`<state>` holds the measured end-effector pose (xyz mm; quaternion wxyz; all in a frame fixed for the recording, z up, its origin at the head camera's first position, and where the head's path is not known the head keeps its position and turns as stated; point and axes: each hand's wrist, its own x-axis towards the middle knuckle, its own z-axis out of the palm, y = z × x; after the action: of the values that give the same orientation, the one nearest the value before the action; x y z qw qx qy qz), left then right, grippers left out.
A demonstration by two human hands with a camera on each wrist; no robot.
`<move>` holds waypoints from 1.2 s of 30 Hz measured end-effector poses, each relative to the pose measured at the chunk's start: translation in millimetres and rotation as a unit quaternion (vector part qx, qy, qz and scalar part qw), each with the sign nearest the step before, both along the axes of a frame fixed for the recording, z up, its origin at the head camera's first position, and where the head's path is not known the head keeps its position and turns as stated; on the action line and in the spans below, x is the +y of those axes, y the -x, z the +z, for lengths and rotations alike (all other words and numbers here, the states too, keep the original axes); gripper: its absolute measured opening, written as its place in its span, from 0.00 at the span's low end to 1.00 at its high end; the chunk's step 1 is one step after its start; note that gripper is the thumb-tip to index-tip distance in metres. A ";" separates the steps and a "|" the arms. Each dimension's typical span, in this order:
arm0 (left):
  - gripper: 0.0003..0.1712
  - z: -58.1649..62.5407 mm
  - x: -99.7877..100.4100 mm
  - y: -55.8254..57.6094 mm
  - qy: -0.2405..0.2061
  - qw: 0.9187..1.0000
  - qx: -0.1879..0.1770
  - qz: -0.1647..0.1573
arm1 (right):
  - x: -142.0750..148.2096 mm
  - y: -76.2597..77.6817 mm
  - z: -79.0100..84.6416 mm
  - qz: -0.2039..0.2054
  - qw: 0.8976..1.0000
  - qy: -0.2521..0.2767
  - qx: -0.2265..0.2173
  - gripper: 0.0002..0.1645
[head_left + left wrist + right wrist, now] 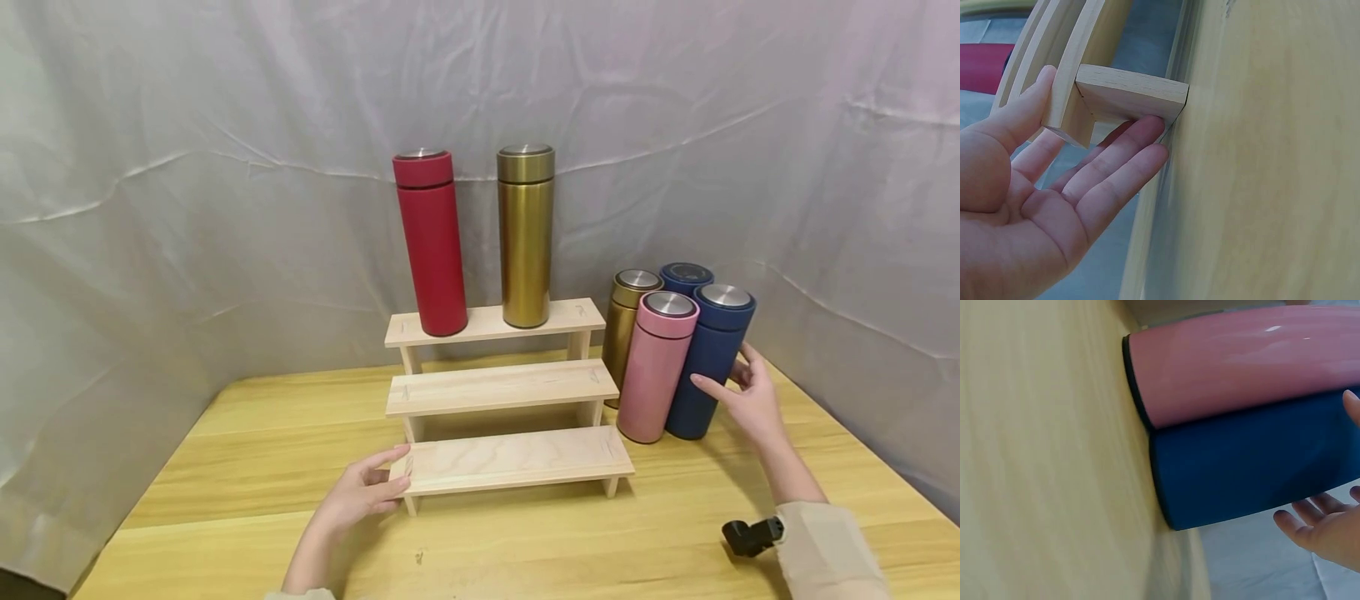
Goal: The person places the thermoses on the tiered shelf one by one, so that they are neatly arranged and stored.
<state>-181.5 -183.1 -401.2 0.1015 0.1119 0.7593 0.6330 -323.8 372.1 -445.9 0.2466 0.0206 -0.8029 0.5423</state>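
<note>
A three-step wooden display stand [510,458] stands on the table. My left hand [363,490] holds the left end of its lowest step; in the left wrist view the thumb lies against the board [1066,75] and the fingertips reach the support leg [1132,94]. My right hand [753,400] is spread around the right side of a dark blue thermos [701,375], thumb across its front, fingers behind. In the right wrist view the fingertips [1288,522] lie just beside the blue wall. A pink thermos [656,375] stands upright against the blue one.
On the stand's top step are a tall red thermos [435,258] and a tall gold thermos [527,250]. Behind the pink one stand a shorter gold thermos [621,333] and another blue thermos [686,273]. Grey cloth [300,208] hangs around the wooden table [525,550].
</note>
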 end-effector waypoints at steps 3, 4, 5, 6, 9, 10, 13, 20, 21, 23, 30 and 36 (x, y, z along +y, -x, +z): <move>0.32 0.8 0.0 0.0 -0.001 1.000 0.002 -0.003 | -4.6 -3.1 1.4 0.001 1.000 -0.008 -0.007 0.53; 0.32 1.1 0.0 0.0 -0.001 1.000 0.002 -0.004 | -5.7 -3.9 1.7 0.000 1.000 -0.011 -0.009 0.54; 0.32 1.3 0.0 0.1 -0.001 1.000 0.001 -0.004 | -6.4 -4.4 1.8 0.000 1.000 -0.013 -0.010 0.54; 0.32 1.4 0.0 0.1 -0.002 1.000 0.001 -0.003 | -7.2 -5.0 2.0 0.001 1.000 -0.011 -0.010 0.54; 0.32 1.7 -0.1 0.2 -0.003 1.000 -0.002 -0.002 | -8.8 -6.3 1.9 0.004 1.000 -0.006 -0.011 0.53; 0.32 1.7 -0.1 0.2 -0.003 1.000 -0.003 -0.002 | -8.9 -6.8 2.0 0.005 1.000 -0.006 -0.011 0.54; 0.32 1.8 -0.1 0.2 -0.004 1.000 -0.004 -0.002 | -9.5 -8.6 2.4 0.006 1.000 -0.006 -0.013 0.54; 0.32 2.0 -0.2 0.0 -0.004 1.000 -0.003 0.000 | -8.7 -6.5 1.9 -0.016 1.000 -0.020 -0.014 0.53; 0.32 1.9 -0.3 -0.1 -0.004 1.000 -0.002 0.000 | -8.4 -5.9 1.9 -0.022 0.999 -0.022 -0.014 0.53; 0.32 1.6 -0.5 -0.2 -0.003 1.000 0.000 -0.001 | -8.2 -5.4 2.7 -0.032 0.999 -0.030 -0.012 0.54; 0.32 1.2 -0.9 -0.8 -0.003 1.000 0.002 -0.002 | -5.9 -5.3 2.1 -0.050 0.997 -0.049 -0.008 0.53; 0.32 1.8 0.2 -0.8 -0.001 1.000 0.000 -0.001 | -5.2 -11.5 5.9 -0.071 0.997 -0.032 0.002 0.53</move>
<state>-180.7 -183.0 -399.5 0.1021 0.1129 0.7587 0.6334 -312.2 366.9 -440.0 0.2852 -0.0280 -0.8191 0.4970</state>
